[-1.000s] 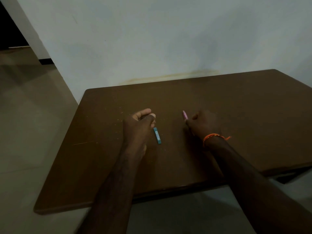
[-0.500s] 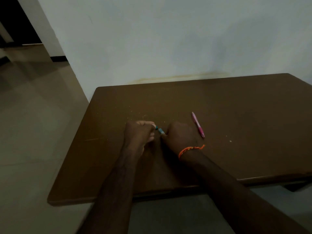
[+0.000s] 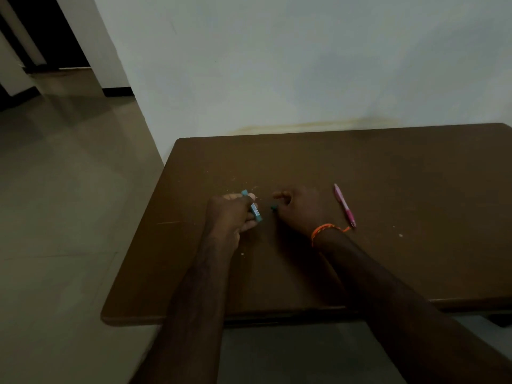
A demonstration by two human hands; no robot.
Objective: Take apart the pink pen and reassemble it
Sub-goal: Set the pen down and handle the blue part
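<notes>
Just one view here, the head cam, sitting up above the person and looking forward and down over both forearms. It's sitting fairly close, with the hands [image 3: 266,212] landing about mid-frame over the brown surface [image 3: 388,167], the wall [image 3: 304,65] rising beyond them and floor [image 3: 69,203] showing off to their left.

The short teal stick-shaped piece [image 3: 253,207] is half swallowed by the closed left hand [image 3: 230,217]; only its two ends poke out, and its printed label is too small to read. Just right of it, a tiny dark teal bit [image 3: 274,208] peeks from under the curled right hand [image 3: 297,209], too little showing to tell what it is. The dark brown wooden table [image 3: 415,167] runs off the right edge, well beyond that teal stick. Dim light muddies the fingers' exact grip.
</notes>
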